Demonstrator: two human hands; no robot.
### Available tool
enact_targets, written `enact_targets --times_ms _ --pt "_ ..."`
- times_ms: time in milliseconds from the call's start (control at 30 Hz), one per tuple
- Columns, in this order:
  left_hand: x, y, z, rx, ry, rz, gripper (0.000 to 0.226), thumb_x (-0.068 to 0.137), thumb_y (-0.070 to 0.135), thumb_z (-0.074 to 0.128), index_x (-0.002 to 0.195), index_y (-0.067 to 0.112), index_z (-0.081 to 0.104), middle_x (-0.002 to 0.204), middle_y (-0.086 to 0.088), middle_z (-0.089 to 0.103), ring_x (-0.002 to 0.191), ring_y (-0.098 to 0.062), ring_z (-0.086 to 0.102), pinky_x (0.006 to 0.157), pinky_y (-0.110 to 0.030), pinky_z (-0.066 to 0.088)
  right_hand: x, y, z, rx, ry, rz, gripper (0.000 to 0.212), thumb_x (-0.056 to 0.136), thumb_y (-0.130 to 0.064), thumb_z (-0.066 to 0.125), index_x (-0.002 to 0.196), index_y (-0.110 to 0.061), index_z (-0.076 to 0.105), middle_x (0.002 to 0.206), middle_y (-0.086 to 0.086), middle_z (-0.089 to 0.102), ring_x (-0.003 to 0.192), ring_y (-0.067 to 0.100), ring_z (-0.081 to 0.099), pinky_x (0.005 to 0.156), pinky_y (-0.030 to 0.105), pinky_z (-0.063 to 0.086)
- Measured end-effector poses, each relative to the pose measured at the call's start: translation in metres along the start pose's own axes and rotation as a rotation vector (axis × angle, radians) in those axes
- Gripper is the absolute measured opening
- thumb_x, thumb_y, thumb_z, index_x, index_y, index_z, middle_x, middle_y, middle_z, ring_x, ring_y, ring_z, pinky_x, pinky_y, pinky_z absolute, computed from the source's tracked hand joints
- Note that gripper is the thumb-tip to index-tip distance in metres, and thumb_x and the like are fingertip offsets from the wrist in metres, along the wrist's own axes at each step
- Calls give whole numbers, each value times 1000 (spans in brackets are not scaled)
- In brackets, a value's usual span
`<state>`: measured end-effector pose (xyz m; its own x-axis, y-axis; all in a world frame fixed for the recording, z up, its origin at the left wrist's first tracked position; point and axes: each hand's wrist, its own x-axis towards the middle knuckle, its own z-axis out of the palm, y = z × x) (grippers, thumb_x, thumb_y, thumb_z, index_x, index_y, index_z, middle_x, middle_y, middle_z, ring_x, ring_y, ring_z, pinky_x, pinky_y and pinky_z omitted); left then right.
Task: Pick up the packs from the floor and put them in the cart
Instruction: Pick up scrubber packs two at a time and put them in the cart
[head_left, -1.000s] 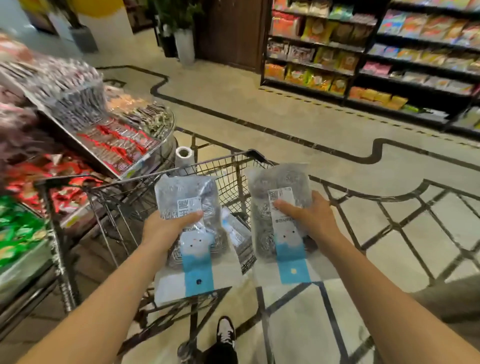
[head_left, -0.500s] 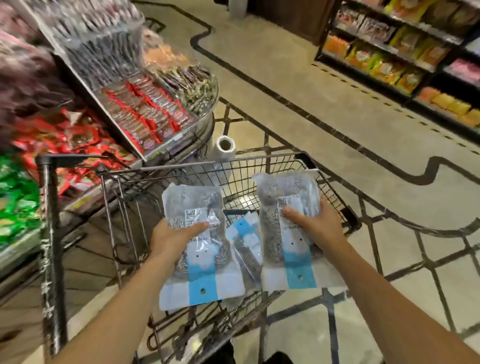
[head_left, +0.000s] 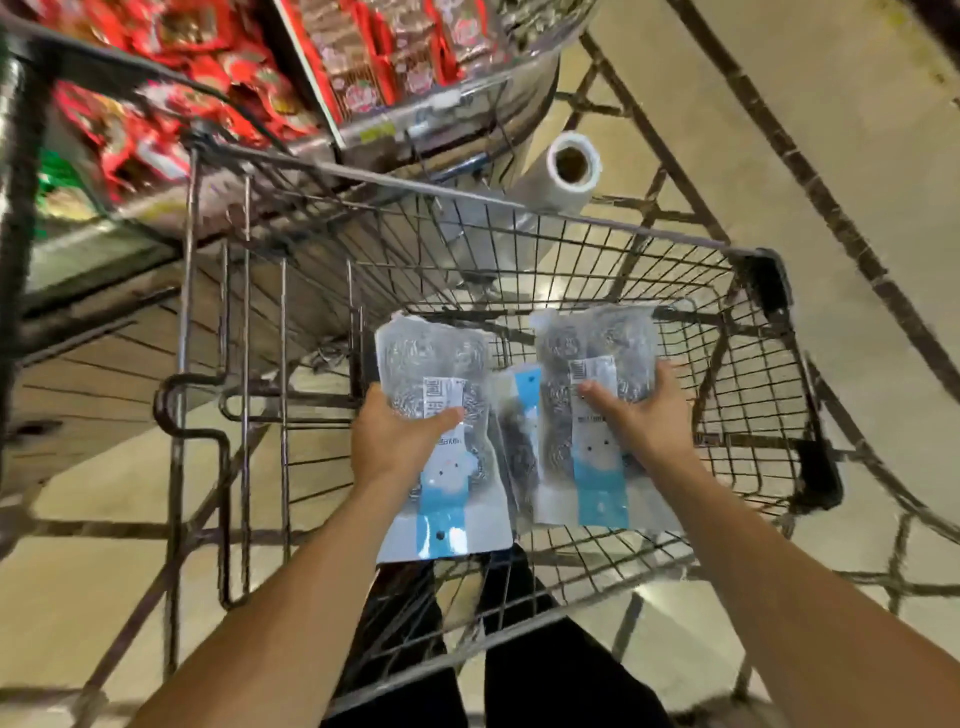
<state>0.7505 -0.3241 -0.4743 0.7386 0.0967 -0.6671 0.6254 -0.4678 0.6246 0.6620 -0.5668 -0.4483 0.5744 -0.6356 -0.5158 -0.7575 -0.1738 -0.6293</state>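
- A shelf of red snack packets (head_left: 218, 88) is filling the upper left corner, just beyond the cart's far side.
- The wire cart (head_left: 545, 223) is standing on the tiled floor (head_left: 779, 78), and the person is looking down into its basket.
- The left hand (head_left: 395, 436) is gripping a clear pack of steel scourers (head_left: 439, 441) by its left edge, thumb lying across the white label, and is holding it flat above the basket.
- A third pack (head_left: 522, 415) is lying in the basket between the two held ones, mostly hidden by them.
- The right hand (head_left: 644, 415) is clasping a second scourer pack (head_left: 592, 415) by its right edge, thumb pressing on the label, and is holding it over the basket too.
- A roll of thin plastic bags (head_left: 563, 176) is standing just beyond the cart's far rim.
- The person's dark trouser legs (head_left: 545, 649) are showing through the near wire wall.
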Motion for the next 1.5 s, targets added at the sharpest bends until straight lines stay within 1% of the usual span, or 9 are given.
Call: enact_targets --times_ms 300,467,600,700,833,933,1100,1233,1500 --pt "36 -52 77 182 67 -54 77 65 42 95 126 12 58 124 -10 66 113 -33 63 92 -41 55 57 80 77 -174 -98 68 68 65 -64 88 116 -32 54 109 -5 73 97 27 74 86 51 62" --pt "37 -73 98 251 188 -91 81 63 40 95 125 13 51 120 -12 66 108 -36 65 85 -49 57 68 103 98 -140 -109 106 68 74 -48 91 128 -22 58 116 -2 74 104 24 73 91 42 61" --pt "33 -78 107 364 278 -31 91 66 43 93 134 17 39 121 -12 67 107 -38 67 83 -51 56 72 107 108 -254 -135 80 80 73 -64 84 132 -24 49 128 5 68 110 31 70 93 50 59" --pt "30 -79 110 511 325 7 109 67 50 91 147 15 25 130 -17 62 118 -39 59 90 -52 53 74 105 111 -360 -129 87 101 74 -68 80 148 -17 35 143 16 45 126 41 56 100 60 53" --pt "24 -75 106 610 316 43 117 70 52 88 155 11 19 144 -17 47 128 -36 51 99 -49 49 76 100 104 -520 -137 88 111 77 -71 75 154 -7 26 147 24 42 138 44 42 113 57 39" --pt "12 -64 98 751 304 147 106 76 55 82 152 10 25 145 -15 45 128 -33 50 102 -46 47 68 85 91 -623 -127 67 114 82 -74 69 157 -4 19 152 26 34 142 44 34 116 53 34" --pt "-15 -27 66 965 259 276 69 87 53 66 140 14 45 133 -9 54 125 -30 48 98 -44 41 47 45 60 -740 -163 -135 95 94 -65 61 156 -5 22 153 23 38 140 41 39 113 49 38" --pt "-44 14 24 1086 263 404 62 91 51 58 144 19 45 140 -7 52 133 -29 44 106 -45 37 29 -8 29 -838 -194 -395 81 102 -61 49 160 -11 23 158 18 37 143 39 38 112 48 39" --pt "-129 99 -95 1237 543 480 58 91 56 51 139 23 53 133 -6 59 128 -29 51 102 -46 40 -37 -155 -10 -931 -220 -995 66 104 -58 45 159 -25 31 154 8 46 137 34 45 103 48 50"
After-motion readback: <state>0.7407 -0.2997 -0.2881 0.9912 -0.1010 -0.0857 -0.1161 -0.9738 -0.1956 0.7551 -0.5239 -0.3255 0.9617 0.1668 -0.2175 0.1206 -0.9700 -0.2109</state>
